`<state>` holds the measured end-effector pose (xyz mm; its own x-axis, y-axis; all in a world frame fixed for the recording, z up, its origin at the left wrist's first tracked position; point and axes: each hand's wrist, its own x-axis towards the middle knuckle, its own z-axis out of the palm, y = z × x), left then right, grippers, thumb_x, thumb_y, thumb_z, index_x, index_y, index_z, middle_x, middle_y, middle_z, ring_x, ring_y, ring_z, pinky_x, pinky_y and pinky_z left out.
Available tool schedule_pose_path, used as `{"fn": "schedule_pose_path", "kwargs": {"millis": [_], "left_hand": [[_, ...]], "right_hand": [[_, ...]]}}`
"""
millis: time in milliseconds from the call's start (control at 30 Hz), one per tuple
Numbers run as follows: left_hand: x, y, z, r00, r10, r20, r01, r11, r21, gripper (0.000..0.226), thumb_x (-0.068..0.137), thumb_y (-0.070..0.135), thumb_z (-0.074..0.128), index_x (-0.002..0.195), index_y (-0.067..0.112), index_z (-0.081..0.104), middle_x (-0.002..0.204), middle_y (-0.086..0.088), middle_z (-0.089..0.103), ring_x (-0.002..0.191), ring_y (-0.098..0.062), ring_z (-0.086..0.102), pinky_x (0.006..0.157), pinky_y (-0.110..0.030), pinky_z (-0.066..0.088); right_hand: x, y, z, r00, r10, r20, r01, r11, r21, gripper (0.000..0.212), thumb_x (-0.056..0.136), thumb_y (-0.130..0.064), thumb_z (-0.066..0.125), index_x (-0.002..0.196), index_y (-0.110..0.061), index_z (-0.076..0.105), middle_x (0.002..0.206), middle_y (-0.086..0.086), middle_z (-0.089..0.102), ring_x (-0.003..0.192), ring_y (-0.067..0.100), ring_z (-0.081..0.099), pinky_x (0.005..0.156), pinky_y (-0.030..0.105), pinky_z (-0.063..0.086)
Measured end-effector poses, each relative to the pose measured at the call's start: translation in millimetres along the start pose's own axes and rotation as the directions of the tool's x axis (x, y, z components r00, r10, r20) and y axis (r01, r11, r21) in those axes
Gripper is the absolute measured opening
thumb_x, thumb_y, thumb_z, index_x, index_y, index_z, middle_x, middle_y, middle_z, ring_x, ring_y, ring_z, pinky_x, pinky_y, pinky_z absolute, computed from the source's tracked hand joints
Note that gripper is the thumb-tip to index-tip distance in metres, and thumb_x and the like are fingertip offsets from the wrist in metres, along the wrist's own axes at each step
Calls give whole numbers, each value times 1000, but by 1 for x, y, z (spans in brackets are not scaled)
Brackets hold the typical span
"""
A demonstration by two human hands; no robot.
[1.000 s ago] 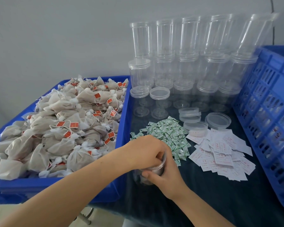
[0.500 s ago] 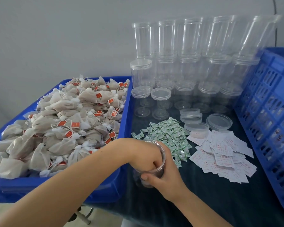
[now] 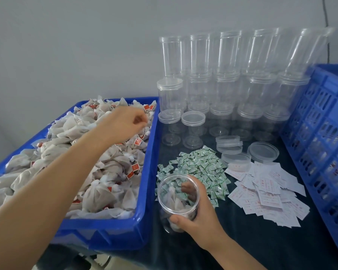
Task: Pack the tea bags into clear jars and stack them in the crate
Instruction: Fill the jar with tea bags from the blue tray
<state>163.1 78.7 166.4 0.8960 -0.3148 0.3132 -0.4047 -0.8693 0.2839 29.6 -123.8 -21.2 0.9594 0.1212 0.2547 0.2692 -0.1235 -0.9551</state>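
The left hand [image 3: 125, 123] has left the jar [image 3: 177, 199] and now hovers over the tea bags [image 3: 98, 164] heaped in the blue tray [image 3: 146, 191], its fingers loosely curled and holding nothing I can see. The right hand [image 3: 197, 213] wraps the jar, thumb on the near wall, fingers behind. A few bags sit low inside, below those fingers. Judging by this, 1 deposit is done and another pick comes next; the crate [image 3: 320, 133] waits to the right.

Beige-white tea bags [image 3: 98, 172] with red tags are heaped in a blue bin [image 3: 144, 221]; green-and-white sachets [image 3: 199, 170], white slips printed in red [image 3: 267, 191], clear jars [image 3: 228, 53], a blue slotted crate [image 3: 324, 133], dark cloth [image 3: 261, 250] are seen
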Motion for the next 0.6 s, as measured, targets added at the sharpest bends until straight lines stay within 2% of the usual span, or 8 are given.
{"fn": "schedule_pose_path", "kwargs": {"millis": [67,133,300,467,533,600], "left_hand": [[14,-18,4,992,-80,-102,86,995,54,14,93,17,58,103,16,68,99,2,67,90,-12,60,78,-22,41],[26,-35,10,980,-131,-153,150,981,126,21,92,16,58,111,12,66,118,-7,63,106,-22,58,87,-31,42],[41,-63,28,943,-246,-225,292,935,200,49,87,17,61,134,10,49,141,-13,42,133,-33,34,106,-46,34],[38,-81,48,887,-423,-187,457,865,209,69,87,21,62,147,15,28,153,-15,22,143,-35,14,114,-51,23],[35,-86,52,876,-452,-168,481,843,242,68,88,13,61,147,13,27,151,-19,25,141,-37,21,111,-50,29],[32,-89,54,875,-447,-186,484,828,283,60,87,4,60,141,9,35,145,-20,34,133,-37,34,103,-48,40]], "right_hand": [[0,0,-1,1000,11,3,-11,1000,-5,87,60,-43,82,128,-67,34,123,-30,48,126,-1,47,91,6,42],[0,1,-2,1000,15,2,-15,1000,-7,88,60,-43,84,128,-66,34,124,-30,48,126,0,46,92,7,42],[1,2,-2,1000,21,8,-21,1000,8,89,60,-39,84,131,-61,36,123,-29,50,125,-1,48,91,8,44],[1,6,-3,999,23,24,-22,1000,-4,95,60,-36,86,135,-60,34,125,-27,51,123,0,52,91,8,45],[2,7,-4,999,23,30,-22,1000,-16,97,59,-35,86,136,-60,33,127,-26,51,124,-1,52,92,6,43],[3,7,-4,999,20,35,-19,1000,-25,97,57,-37,86,135,-61,33,127,-26,52,122,-2,53,91,5,43]]}}
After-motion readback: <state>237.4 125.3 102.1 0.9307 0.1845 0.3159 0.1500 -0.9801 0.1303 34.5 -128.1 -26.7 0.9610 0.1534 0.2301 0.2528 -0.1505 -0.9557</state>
